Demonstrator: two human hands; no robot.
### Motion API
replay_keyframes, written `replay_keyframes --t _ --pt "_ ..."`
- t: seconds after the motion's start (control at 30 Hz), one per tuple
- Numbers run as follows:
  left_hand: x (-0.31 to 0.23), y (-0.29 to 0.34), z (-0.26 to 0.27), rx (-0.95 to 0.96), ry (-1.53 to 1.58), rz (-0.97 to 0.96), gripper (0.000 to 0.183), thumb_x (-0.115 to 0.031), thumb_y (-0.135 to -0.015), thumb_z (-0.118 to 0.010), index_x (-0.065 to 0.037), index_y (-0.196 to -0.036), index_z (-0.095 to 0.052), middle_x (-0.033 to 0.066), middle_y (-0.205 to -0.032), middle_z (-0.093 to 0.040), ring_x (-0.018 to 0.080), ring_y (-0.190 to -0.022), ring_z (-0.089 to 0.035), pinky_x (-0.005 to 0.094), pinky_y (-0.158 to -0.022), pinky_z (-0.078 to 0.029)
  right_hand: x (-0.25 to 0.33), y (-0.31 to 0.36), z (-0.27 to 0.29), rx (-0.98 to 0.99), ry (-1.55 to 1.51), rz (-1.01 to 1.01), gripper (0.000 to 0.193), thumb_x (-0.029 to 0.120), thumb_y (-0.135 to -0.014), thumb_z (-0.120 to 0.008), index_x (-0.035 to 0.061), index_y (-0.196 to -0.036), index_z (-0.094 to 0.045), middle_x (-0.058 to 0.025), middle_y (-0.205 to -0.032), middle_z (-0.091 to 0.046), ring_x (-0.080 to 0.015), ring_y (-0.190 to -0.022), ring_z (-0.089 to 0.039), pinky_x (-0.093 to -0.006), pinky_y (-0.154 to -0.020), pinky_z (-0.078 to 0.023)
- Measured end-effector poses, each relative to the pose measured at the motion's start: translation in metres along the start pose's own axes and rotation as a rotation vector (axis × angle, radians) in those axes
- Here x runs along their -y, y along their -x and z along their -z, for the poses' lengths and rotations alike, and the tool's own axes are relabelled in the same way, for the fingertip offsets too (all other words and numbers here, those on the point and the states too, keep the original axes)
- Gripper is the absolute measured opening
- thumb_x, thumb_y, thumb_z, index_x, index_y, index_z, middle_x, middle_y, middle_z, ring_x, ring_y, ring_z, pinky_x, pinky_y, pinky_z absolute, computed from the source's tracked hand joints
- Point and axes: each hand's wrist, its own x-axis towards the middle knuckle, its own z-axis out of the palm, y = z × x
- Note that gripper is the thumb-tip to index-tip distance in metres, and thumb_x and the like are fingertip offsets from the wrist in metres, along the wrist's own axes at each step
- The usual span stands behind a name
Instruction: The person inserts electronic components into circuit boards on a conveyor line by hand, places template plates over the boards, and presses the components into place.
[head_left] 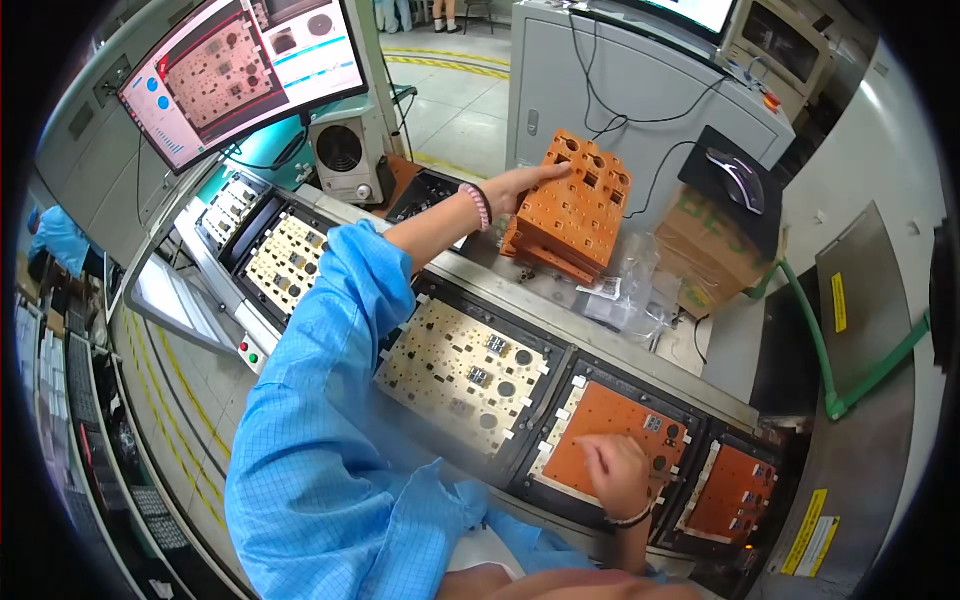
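Note:
My left hand [522,190] reaches forward to a stack of orange perforated plates and grips the left edge of the top orange plate [590,205], thumb over its upper face. That plate has round and square cut-outs. Nearer me, my right hand [620,474] hovers over or rests on an orange board [600,418] set in a black frame on the line; contact cannot be told. Its fingers are curled, and whatever they may hold is hidden. Left of that board, a cream perforated plate [455,370] lies in another frame, with small metal parts on it.
Another orange board [733,490] lies at the right end. More cream plates [283,262] sit up the line, below a monitor [240,75]. Clear plastic bags [640,300], a cardboard box [710,245] with a mouse [736,180], and a green bar [822,350] stand right.

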Motion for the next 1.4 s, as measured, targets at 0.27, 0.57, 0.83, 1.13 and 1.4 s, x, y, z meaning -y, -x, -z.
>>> replay_keyframes --t 0.27,0.57,0.83,1.13,1.4 --pt "-0.066 0.053 0.039 -0.504 -1.757 -0.690 0.023 -0.025 -0.085 -0.070 -0.006 -0.099 -0.071 0.0190 -0.092 -0.073 0.0386 -0.090 -0.070 0.0513 -0.077 -0.054 0.017 -0.010 -0.004 0.126 0.025 -0.018 0.007 0.006 -0.087 -0.070 0.0069 -0.094 -0.072 -0.0103 -0.088 -0.070 -0.0302 -0.080 -0.066 -0.0408 -0.075 -0.050" --pt "0.035 0.044 0.208 -0.248 -2.096 -0.338 0.018 -0.012 -0.080 -0.065 -0.003 -0.092 -0.076 0.0220 -0.094 -0.074 0.0411 -0.092 -0.073 0.0483 -0.078 -0.060 -0.012 -0.004 -0.027 0.149 -0.043 -0.140 0.011 0.007 -0.096 -0.061 0.0034 -0.098 -0.071 -0.0120 -0.087 -0.070 -0.0289 -0.078 -0.066 -0.0396 -0.073 -0.051" --pt "0.042 0.055 0.212 -0.376 -1.922 -0.521 0.014 -0.018 -0.079 -0.069 -0.006 -0.083 -0.074 0.0181 -0.084 -0.073 0.0399 -0.078 -0.071 0.0489 -0.067 -0.057 -0.027 -0.018 -0.033 -0.019 -0.243 -0.331 0.021 0.011 -0.105 -0.052 -0.0016 -0.100 -0.067 -0.0054 -0.075 -0.062 -0.0100 -0.062 -0.057 -0.0238 -0.056 -0.042" --pt "0.019 0.096 0.191 -0.422 -1.579 -0.760 0.010 -0.017 -0.075 -0.074 -0.010 -0.081 -0.074 0.0119 -0.078 -0.072 0.0334 -0.078 -0.071 0.0432 -0.067 -0.055 0.002 -0.059 -0.056 -0.068 -0.503 -0.307 0.026 0.018 -0.109 -0.048 -0.0001 -0.098 -0.063 -0.0020 -0.072 -0.056 -0.0073 -0.062 -0.050 -0.0218 -0.057 -0.039" --pt "0.022 0.217 0.045 0.108 -1.279 -1.021 0.017 -0.019 -0.087 -0.071 -0.004 -0.094 -0.068 0.0125 -0.092 -0.069 0.0329 -0.089 -0.067 0.0427 -0.076 -0.052 0.030 -0.110 -0.093 0.375 -1.793 -0.703 0.028 0.028 -0.109 -0.046 0.0040 -0.120 -0.057 -0.0089 -0.111 -0.063 -0.0173 -0.098 -0.061 -0.0308 -0.085 -0.053"
